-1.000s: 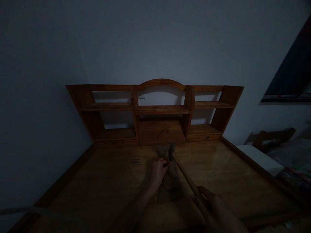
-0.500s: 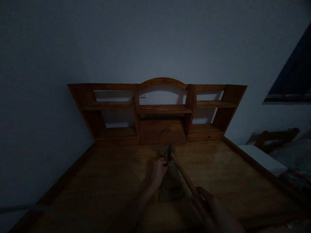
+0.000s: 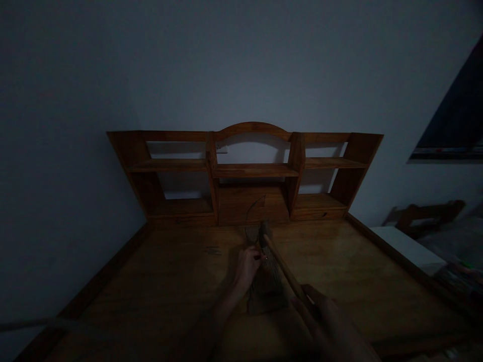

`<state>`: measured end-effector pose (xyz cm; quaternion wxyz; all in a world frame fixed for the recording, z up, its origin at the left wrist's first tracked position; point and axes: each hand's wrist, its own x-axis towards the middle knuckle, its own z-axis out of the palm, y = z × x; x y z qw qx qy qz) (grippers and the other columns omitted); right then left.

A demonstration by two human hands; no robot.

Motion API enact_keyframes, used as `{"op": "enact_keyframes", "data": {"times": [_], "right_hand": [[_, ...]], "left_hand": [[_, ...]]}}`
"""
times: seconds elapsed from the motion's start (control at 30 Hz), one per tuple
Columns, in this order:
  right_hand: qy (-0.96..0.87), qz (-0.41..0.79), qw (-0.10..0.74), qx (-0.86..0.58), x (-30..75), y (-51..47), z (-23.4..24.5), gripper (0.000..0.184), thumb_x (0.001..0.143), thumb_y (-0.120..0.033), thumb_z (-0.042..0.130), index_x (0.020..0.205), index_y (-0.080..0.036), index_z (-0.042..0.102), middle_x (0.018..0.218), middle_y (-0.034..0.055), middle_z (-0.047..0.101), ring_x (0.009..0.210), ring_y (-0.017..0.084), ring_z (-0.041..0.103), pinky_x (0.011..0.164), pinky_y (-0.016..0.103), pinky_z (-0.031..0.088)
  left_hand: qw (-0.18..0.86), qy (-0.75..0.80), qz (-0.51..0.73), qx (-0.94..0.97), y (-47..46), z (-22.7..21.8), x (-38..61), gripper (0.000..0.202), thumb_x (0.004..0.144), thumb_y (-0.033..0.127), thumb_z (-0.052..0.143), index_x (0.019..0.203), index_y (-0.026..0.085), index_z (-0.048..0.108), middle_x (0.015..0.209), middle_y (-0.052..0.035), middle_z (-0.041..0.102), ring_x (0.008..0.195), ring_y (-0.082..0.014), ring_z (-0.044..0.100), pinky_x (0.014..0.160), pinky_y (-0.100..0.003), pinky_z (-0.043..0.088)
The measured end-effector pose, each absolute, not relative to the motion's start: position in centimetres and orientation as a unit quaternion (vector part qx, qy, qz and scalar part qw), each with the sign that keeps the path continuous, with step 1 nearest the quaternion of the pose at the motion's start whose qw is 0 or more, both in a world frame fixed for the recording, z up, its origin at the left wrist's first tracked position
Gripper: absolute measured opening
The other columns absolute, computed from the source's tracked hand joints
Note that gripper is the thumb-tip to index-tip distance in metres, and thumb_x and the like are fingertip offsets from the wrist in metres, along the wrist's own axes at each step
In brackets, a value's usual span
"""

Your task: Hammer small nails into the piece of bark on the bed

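My right hand (image 3: 320, 314) is wrapped round the wooden handle of a hammer (image 3: 283, 266). The hammer's dark head is just beyond the fingertips of my left hand (image 3: 247, 264). Those fingers are pinched together, and what they hold is too small and dark to make out. Under the hammer and beside my left hand lies a dark brown piece (image 3: 266, 299), its shape partly hidden by shadow. From near the hammer head a thin curved strand (image 3: 247, 218) rises in front of the shelf unit. Several thin nail-like pieces (image 3: 212, 250) lie to the left of my left hand.
Along the back of the wooden desk (image 3: 169, 281) stands a wooden shelf unit (image 3: 254, 171) against the wall. Raised edges border the desk at both sides. To the right are a white surface (image 3: 407, 246) and a wooden chair back (image 3: 430, 216). The room is dim.
The hammer and my right hand have shifted very slightly to the left. My left hand stays in nearly the same place, still pinched.
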<state>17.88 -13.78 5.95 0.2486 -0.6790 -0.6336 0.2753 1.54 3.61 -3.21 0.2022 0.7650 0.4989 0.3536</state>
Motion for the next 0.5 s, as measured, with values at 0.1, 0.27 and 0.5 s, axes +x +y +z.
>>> {"op": "enact_keyframes", "data": {"times": [0.1, 0.27, 0.5], "right_hand": [[-0.636, 0.278, 0.230, -0.682, 17.8, -13.6, 5.6, 0.041, 0.090, -0.049, 0.034, 0.104, -0.018, 0.057, 0.085, 0.0113, 0.068, 0.082, 0.025, 0.066, 0.066, 0.030, 0.044], [-0.617, 0.268, 0.266, -0.690, 17.5, -13.6, 6.8, 0.037, 0.089, -0.050, 0.035, 0.094, -0.021, 0.056, 0.087, 0.0104, 0.068, 0.085, 0.025, 0.064, 0.066, 0.029, 0.043], [-0.656, 0.250, 0.283, -0.654, 17.4, -12.3, 6.9, 0.030, 0.090, -0.043, 0.035, 0.092, -0.021, 0.055, 0.074, 0.0063, 0.065, 0.070, 0.021, 0.063, 0.066, 0.028, 0.042]], "left_hand": [[0.192, 0.484, 0.355, 0.776, 3.6, -3.3, 1.4, 0.014, 0.079, 0.022, 0.062, 0.073, 0.015, 0.073, 0.077, -0.0047, 0.066, 0.067, -0.0129, 0.058, 0.060, -0.022, 0.037], [0.200, 0.483, 0.368, 0.769, 4.3, -4.3, 1.5, 0.014, 0.077, 0.024, 0.064, 0.073, 0.014, 0.073, 0.077, -0.0046, 0.067, 0.067, -0.0123, 0.059, 0.061, -0.021, 0.039], [0.192, 0.501, 0.369, 0.759, 4.5, -4.6, 1.5, 0.012, 0.075, 0.025, 0.068, 0.074, 0.014, 0.073, 0.080, -0.0056, 0.068, 0.070, -0.0141, 0.061, 0.065, -0.022, 0.041]]}}
